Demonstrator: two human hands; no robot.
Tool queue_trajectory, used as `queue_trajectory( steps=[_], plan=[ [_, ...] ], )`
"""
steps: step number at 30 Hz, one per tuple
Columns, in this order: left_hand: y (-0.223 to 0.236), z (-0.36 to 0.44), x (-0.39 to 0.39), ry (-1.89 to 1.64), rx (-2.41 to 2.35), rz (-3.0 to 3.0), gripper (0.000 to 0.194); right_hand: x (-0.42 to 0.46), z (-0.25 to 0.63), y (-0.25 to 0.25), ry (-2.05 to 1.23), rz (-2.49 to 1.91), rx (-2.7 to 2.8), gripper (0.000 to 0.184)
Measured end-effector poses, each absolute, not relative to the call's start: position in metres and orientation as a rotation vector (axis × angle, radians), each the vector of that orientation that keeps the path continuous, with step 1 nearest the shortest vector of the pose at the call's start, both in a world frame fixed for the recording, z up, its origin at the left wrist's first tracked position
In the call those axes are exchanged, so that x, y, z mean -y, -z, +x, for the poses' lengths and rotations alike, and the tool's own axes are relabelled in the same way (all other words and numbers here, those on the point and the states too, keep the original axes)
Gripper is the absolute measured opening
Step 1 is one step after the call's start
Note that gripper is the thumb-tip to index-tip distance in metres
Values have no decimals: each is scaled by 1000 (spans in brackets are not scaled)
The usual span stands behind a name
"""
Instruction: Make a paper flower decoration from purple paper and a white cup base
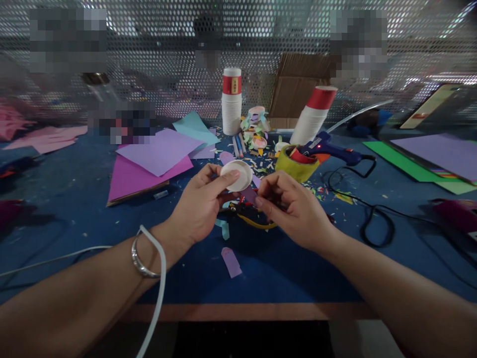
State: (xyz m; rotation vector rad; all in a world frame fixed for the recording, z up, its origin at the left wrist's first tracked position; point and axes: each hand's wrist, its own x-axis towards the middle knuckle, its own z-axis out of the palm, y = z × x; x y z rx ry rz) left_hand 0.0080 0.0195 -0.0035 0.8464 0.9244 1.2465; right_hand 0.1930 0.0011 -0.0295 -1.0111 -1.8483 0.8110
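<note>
In my left hand is a small white round piece like a cup bottom, pinched between thumb and fingers. Purple paper strips stick out around its rim. My right hand has its fingers closed on a purple paper strip at the lower right of the round piece. Below both hands lie scissors with yellow handles, partly hidden. A loose purple paper piece with one rounded end rests nearer the table's front edge.
Stacked paper cups stand at the back, with a second leaning stack. A glue gun rests on a yellow tape roll; its black cable loops rightward. Coloured sheets lie left. A white cable crosses my left wrist.
</note>
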Motion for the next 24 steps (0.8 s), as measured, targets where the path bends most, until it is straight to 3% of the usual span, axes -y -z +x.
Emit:
queue_trajectory(
  steps=[9, 16, 24],
  plan=[
    [1, -22, -49, -1390, -1048, 1073, 28, -14, 213, 21, -545, -1153, 1762, 8],
    [3, -45, -61, -1017, -1091, 1561, 20, -24, 226, 25, -561, -1269, 2061, 8],
    [7, -44, -64, -997, -1137, 1560, 20, -26, 240, 18, -581, -1407, 2214, 15]
  ],
)
